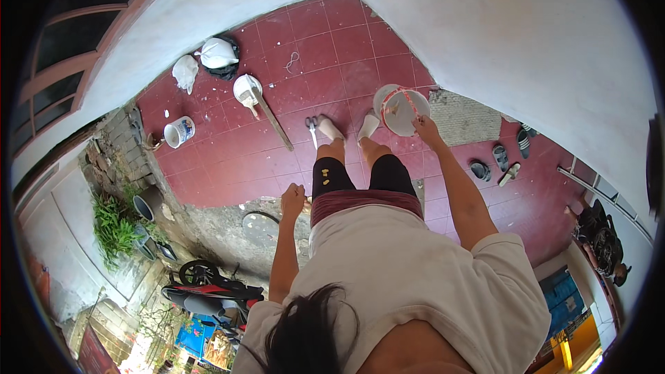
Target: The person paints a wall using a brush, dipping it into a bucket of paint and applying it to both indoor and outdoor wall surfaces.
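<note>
My right hand (426, 129) is closed round the red-striped handle of a pale bucket (400, 123), which hangs tilted above the floor beside my right foot. Something small and orange-brown shows inside it. At my left hip, my left hand (293, 201) is curled into a fist; a small pale bit shows by the fingers, but I cannot make out what they hold. Next to my left foot is a tool with a grey head and a white handle (314, 138). Farther left, a brush (248, 102) and a wooden stick (274, 119) rest across a round white lid or tub (242, 86).
By the far wall sit white bags (218, 53), and a white pail (179, 131) lies tipped at left. A mat (467, 118) and several sandals (500, 157) are at right. A motorbike (211, 298) stands lower left near plants (114, 228); another person (601, 235) is at far right.
</note>
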### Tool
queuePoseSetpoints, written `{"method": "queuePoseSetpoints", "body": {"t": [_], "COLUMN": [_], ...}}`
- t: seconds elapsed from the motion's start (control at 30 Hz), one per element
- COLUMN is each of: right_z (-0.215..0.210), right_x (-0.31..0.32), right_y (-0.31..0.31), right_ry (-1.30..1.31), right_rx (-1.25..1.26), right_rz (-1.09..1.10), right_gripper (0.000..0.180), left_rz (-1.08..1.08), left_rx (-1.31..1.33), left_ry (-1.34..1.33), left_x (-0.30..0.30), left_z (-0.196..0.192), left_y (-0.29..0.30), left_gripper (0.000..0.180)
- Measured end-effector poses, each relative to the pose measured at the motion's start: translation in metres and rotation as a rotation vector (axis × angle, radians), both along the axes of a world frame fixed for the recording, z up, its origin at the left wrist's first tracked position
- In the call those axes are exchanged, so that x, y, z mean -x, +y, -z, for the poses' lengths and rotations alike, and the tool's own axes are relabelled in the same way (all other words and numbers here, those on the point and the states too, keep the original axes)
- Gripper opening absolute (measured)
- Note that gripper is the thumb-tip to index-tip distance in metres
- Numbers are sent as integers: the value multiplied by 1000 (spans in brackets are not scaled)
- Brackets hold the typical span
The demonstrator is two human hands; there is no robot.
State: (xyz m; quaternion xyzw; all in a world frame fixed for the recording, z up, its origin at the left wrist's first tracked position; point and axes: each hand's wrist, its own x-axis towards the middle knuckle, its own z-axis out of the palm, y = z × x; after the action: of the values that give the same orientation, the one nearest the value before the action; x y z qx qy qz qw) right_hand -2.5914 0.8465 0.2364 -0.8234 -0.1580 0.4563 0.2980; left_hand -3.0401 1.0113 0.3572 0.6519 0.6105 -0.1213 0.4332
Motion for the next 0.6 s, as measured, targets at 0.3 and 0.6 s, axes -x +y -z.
{"method": "queuePoseSetpoints", "body": {"t": [0.3,0.6], "right_z": [0,68], "right_x": [-15,-28], "right_y": [-12,5], "right_ry": [-248,-413], "right_rx": [130,115], "right_rz": [-1,5], "right_gripper": [38,27], "left_rz": [337,420], "left_rx": [59,-793], "left_ry": [96,-373], "left_x": [-103,-290], "left_z": [-7,10], "left_y": [92,333], "left_gripper": [42,17]}}
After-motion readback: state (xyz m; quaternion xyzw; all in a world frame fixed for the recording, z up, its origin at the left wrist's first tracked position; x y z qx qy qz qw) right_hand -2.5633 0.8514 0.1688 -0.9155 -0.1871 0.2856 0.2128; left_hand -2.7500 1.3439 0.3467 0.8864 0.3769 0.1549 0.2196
